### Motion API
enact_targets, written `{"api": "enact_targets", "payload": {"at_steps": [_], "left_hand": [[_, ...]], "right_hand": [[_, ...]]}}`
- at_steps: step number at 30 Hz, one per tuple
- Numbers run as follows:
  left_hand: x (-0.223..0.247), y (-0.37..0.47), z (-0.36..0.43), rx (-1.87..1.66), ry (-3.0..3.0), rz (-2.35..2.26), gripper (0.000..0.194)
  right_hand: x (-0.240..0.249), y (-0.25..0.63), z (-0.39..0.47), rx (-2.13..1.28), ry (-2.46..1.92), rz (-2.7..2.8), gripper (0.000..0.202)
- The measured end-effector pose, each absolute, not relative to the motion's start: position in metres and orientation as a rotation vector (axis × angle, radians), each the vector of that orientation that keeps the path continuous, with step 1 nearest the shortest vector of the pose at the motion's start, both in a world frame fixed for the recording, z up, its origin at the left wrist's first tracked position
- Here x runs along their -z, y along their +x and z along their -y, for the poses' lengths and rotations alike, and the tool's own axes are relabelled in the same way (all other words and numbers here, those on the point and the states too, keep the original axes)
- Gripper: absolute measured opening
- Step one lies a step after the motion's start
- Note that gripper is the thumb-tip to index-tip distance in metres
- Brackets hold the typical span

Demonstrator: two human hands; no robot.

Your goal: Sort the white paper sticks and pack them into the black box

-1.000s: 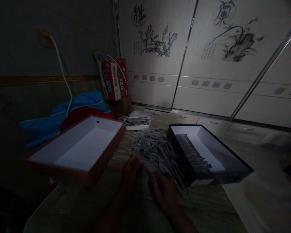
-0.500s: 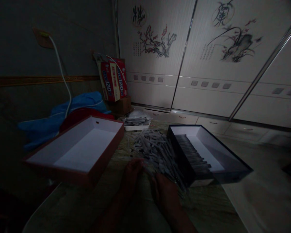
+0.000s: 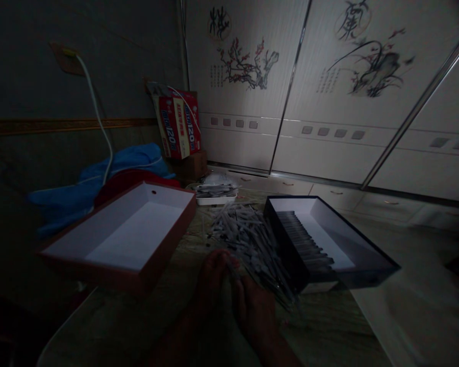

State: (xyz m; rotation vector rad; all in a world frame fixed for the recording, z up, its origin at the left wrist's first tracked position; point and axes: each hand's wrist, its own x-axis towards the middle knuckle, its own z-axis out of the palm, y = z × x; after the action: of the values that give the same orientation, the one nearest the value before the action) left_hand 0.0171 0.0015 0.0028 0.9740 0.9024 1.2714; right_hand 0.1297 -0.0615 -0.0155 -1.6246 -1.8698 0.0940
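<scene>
Over the near part of the table, my left hand (image 3: 213, 275) and my right hand (image 3: 254, 306) meet at a slim pale pen (image 3: 232, 266). The left fingers pinch its far end; the right hand is wrapped round its near end. Dim light hides the finer detail of the pen. Just beyond my hands spreads a loose pile of pens or pen parts (image 3: 248, 234), clear and grey. To the right, a dark-edged box (image 3: 361, 239) with a white inside holds a row of pens (image 3: 304, 242) along its left side.
At left stands a red-brown box (image 3: 168, 242) with a white inside. A white tray (image 3: 216, 201) of pens under clear plastic sits at the back. Beyond are a blue cloth (image 3: 137, 159), a red carton (image 3: 179, 125) and sliding doors (image 3: 245, 148).
My right hand has shifted slightly left, nearer my left hand, and the pen between them has come into clearer sight. The boxes and the pile stay as they were.
</scene>
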Motion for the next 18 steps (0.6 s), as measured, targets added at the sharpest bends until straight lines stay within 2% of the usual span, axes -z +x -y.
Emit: {"api": "enact_targets", "payload": {"at_steps": [13, 18], "left_hand": [[-0.002, 0.021, -0.001, -1.284, 0.976, -0.900, 0.028], [-0.003, 0.020, -0.001, -1.287, 0.944, -0.885, 0.027]], "right_hand": [[0.024, 0.128, 0.051, -0.930, -1.338, 1.257, 0.042], [0.018, 0.135, 0.048, -0.865, -1.343, 1.306, 0.039]]}}
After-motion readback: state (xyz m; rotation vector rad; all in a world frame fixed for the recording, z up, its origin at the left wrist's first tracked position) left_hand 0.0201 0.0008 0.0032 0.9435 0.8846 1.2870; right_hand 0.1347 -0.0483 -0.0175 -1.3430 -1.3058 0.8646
